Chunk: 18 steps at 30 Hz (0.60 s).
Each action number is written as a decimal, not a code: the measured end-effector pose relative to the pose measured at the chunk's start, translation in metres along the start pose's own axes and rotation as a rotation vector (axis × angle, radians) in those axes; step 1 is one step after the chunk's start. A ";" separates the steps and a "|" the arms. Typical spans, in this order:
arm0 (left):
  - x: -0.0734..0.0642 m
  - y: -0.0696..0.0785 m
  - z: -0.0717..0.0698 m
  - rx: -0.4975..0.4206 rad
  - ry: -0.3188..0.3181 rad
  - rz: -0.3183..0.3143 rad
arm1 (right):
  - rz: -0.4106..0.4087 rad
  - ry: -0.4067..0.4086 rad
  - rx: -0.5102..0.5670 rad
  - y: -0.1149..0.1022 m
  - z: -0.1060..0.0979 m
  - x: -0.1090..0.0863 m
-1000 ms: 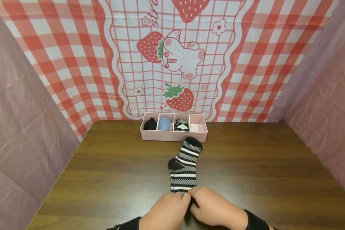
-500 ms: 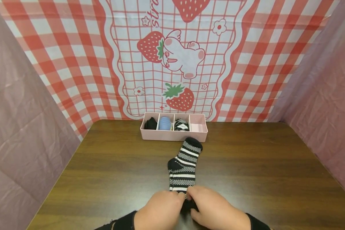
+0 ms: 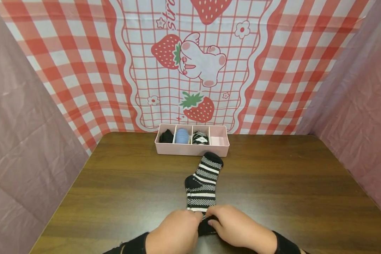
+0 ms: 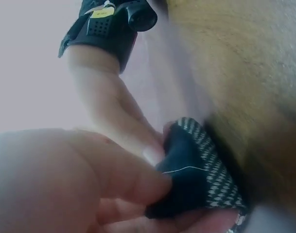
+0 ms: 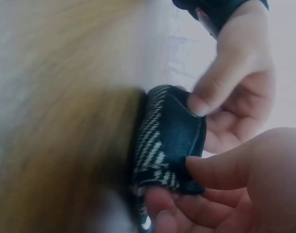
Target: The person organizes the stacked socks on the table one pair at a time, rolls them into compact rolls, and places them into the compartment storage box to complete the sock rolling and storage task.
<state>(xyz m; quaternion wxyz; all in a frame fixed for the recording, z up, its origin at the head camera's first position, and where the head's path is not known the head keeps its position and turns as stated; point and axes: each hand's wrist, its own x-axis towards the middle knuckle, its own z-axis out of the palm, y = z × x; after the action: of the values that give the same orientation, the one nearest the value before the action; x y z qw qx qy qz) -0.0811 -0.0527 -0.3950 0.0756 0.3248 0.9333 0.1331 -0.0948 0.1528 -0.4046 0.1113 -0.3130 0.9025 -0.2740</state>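
A black sock point(image 3: 201, 194) with white and grey stripes lies lengthwise on the table, its black toe near the box and its cuff end toward me. My left hand point(image 3: 174, 231) pinches one side of the cuff between thumb and fingers. Opposite it, my right hand point(image 3: 238, 225) pinches the other side. The wrist views show the black band of the cuff point(image 4: 184, 170) stretched between both thumbs, with a patterned edge along the table side. A thin pale thread line runs across that band point(image 5: 179, 131). Some fingers are hidden behind the fabric.
Just beyond the toe stands a pink divided box point(image 3: 190, 150). It holds a black bundle point(image 3: 166, 137), a blue roll point(image 3: 182, 136) and a black-and-white argyle roll point(image 3: 200, 138); its right compartment shows a bare floor. A checked strawberry cloth point(image 3: 282, 88) hangs behind the table.
My hands have drawn slightly apart at the cuff, the left shifting a little left. More of the black cuff now shows between them. The box has stayed put.
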 end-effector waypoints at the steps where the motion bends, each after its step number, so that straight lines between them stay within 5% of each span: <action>1: 0.000 -0.001 0.000 -0.020 0.006 -0.008 | 0.011 -0.001 0.018 0.001 0.001 0.000; 5: 0.004 -0.006 0.003 -0.067 0.039 -0.017 | 0.017 0.034 0.031 0.003 0.004 0.002; 11: 0.011 -0.015 0.011 -0.072 0.103 0.008 | -0.047 0.106 -0.123 -0.003 0.007 0.002; 18: 0.018 -0.025 0.013 -0.108 0.072 0.005 | -0.186 0.098 -0.473 -0.012 0.010 -0.003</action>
<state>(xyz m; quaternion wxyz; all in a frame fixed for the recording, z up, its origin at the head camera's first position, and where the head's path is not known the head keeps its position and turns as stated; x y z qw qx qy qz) -0.1063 -0.0576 -0.4160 0.0589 0.3176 0.9260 0.1952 -0.0829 0.1422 -0.4059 -0.0344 -0.3983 0.9132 -0.0793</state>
